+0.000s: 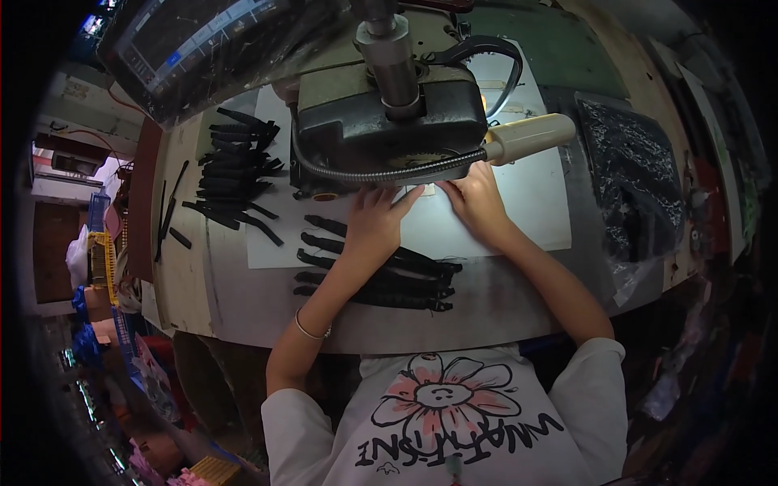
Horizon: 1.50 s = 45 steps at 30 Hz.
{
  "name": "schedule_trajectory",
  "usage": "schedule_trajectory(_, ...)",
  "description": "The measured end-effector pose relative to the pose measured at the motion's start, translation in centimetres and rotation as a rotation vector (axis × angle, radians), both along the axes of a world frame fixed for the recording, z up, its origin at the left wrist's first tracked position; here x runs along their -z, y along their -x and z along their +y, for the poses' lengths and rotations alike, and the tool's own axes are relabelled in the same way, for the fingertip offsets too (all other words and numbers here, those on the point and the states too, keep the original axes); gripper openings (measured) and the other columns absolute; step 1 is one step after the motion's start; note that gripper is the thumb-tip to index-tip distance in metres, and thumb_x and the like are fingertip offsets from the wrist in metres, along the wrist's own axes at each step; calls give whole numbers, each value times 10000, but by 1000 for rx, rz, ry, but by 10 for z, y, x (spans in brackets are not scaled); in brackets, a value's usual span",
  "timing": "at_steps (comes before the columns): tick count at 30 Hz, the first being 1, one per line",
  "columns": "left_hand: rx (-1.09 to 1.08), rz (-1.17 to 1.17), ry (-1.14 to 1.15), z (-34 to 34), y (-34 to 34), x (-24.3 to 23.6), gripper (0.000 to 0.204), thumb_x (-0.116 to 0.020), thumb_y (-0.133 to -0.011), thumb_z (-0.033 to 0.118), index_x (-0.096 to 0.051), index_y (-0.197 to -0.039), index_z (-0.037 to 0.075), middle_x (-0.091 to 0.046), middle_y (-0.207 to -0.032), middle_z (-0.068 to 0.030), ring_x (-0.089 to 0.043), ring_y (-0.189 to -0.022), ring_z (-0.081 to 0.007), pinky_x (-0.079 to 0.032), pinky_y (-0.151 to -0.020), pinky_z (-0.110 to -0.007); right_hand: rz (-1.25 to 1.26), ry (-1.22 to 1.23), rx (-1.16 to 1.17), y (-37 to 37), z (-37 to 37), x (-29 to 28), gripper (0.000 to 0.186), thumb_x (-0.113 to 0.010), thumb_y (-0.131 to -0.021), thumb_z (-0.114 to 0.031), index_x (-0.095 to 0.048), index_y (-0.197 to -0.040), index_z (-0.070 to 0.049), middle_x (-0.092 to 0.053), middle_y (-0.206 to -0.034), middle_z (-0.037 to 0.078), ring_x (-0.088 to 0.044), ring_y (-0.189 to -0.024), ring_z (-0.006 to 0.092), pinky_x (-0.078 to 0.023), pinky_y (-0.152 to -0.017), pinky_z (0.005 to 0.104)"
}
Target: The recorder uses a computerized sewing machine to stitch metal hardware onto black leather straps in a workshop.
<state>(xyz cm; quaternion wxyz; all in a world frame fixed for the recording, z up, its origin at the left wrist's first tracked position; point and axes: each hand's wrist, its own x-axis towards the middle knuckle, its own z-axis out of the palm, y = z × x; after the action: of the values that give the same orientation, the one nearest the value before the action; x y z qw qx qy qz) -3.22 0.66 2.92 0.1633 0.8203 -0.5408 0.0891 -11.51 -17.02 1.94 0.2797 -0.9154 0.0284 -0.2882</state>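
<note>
Several long black strips point(373, 286) lie in parallel rows on the metal table front and white board point(519, 219), partly beneath my left forearm. My left hand point(374, 219) is at the near edge of the dark sewing machine head point(393, 113), fingers slightly spread with tips partly hidden, thumb reaching toward a small pale piece point(423, 190). My right hand point(478, 204) is just right of that piece, fingers bent together, their tips partly hidden near the metal gooseneck point(365, 175) of a white lamp point(531, 138); what they hold is unclear.
A pile of black strips point(231, 174) lies at the left, with loose ones farther left. A dark plastic-wrapped bundle point(628, 182) lies at the right. A wrapped screen point(203, 57) overhangs the upper left. Yellow and blue crates point(101, 271) stand beyond the table's left side.
</note>
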Motion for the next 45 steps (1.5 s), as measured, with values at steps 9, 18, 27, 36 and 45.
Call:
schedule_trajectory(9,29,28,11,4,3,2,496,-484,-727,0,-571,-1177,188,-555,-1067,-89,-512,-1025,-248,-316,-982,-439,18,-8,13,7,2,0,113,-649,-751,-88,-595,-782,6,-533,-878,89,-483,-842,262,-380,-751,349)
schedule_trajectory(18,-13,225,143,1,-7,5,330,-578,-794,160,-595,-1123,148,-558,-1060,-74,-513,-984,-248,-306,-938,-431,30,-99,-175,3,-12,-3,117,-624,-774,-77,-587,-810,28,-540,-830,114,-498,-836,279,-415,-729,361)
schedule_trajectory(27,-125,579,169,-2,-7,-9,224,-676,-745,293,-688,-869,107,-635,-907,-34,-535,-936,-196,-281,-946,-376,302,-661,-247,8,-5,-7,148,-572,-828,-127,-598,-799,16,-543,-753,110,-513,-725,237,-416,-657,315)
schedule_trajectory(36,-85,475,80,56,-40,-6,278,-710,-690,333,-661,-839,102,-602,-1032,-68,-504,-1016,-251,-352,-871,-369,8,12,-402,36,7,-19,101,-620,-733,-22,-601,-832,-18,-550,-801,82,-521,-764,247,-439,-663,335)
schedule_trajectory(45,-262,276,323,135,-45,-35,119,-671,-722,111,-641,-834,87,-593,-825,-61,-556,-840,-236,-411,-780,-338,88,-110,-412,59,18,-27,211,-625,-696,-11,-617,-907,-16,-577,-870,109,-547,-786,258,-448,-685,333)
